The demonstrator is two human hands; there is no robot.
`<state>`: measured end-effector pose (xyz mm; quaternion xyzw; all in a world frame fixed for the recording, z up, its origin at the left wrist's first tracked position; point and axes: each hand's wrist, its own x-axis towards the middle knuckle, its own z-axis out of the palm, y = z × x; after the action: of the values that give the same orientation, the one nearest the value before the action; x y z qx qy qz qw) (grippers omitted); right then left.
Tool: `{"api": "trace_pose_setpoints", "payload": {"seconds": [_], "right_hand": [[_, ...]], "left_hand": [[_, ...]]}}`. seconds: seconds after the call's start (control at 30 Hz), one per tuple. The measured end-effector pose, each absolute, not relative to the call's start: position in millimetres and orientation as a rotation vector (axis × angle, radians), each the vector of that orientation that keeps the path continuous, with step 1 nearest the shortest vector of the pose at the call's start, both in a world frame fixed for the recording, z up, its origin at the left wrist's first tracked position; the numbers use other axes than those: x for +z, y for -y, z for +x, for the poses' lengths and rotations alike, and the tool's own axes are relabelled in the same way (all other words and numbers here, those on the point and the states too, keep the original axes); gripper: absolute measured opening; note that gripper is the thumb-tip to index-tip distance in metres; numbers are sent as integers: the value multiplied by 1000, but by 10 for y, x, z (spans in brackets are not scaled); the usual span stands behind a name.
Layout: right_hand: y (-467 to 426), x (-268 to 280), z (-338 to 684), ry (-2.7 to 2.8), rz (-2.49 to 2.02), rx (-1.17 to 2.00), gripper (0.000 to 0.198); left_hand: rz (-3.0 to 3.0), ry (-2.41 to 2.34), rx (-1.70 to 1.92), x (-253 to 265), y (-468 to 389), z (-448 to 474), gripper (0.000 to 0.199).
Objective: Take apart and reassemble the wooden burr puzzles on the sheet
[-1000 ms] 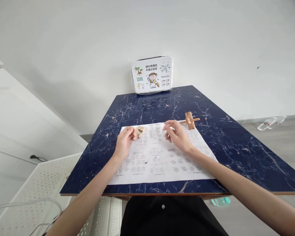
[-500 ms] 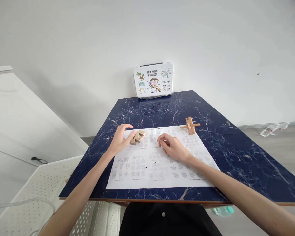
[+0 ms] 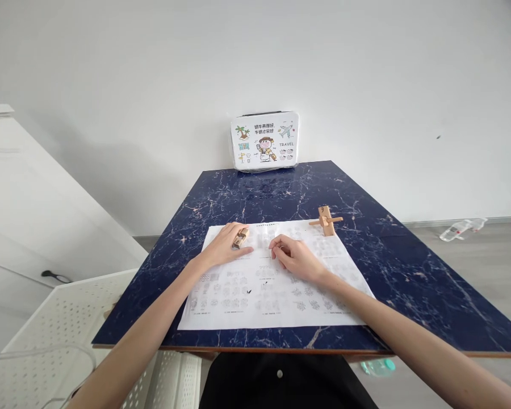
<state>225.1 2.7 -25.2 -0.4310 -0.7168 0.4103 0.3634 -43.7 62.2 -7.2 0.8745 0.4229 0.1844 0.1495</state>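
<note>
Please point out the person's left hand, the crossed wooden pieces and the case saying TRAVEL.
Left hand (image 3: 223, 249): head view, middle of its back.
Crossed wooden pieces (image 3: 326, 221): head view, near where they cross.
TRAVEL case (image 3: 264, 143): head view, middle of its front.

Pale wooden blocks (image 3: 241, 237), partly hidden, on printed sheet (image 3: 276, 316)

The blocks (image 3: 242, 235) and the cross (image 3: 328, 226) look like smooth wood, the sheet (image 3: 255, 319) like matt paper. From here I catch a gloss on the marbled table (image 3: 272, 199); the case (image 3: 264, 141) is smooth and film-wrapped, the wall (image 3: 145, 74) matt, the trousers (image 3: 289, 389) dull cloth.
</note>
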Motion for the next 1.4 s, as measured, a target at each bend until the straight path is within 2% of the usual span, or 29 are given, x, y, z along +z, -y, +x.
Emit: {"api": "trace_pose_setpoints", "payload": {"seconds": [0.23, 0.87, 0.97, 1.13, 1.4], "right_hand": [[-23, -223, 2255, 1880, -1110, 1035, 12], [-47, -244, 2253, 1909, -1110, 1025, 11], [-48, -246, 2253, 1911, -1106, 1018, 11], [-49, -257, 2258, 1912, -1108, 1016, 11], [-47, -249, 2258, 1925, -1112, 1003, 11]], "left_hand": [[2560, -1223, 640, -100, -580, -436, 40], [2617, -1186, 711, -83, -507, -454, 30], [2668, -1167, 632, -46, -508, -462, 36], [2694, -1208, 645, 35, -521, -560, 62], [2623, -1308, 604, -34, -547, -663, 76]]}}
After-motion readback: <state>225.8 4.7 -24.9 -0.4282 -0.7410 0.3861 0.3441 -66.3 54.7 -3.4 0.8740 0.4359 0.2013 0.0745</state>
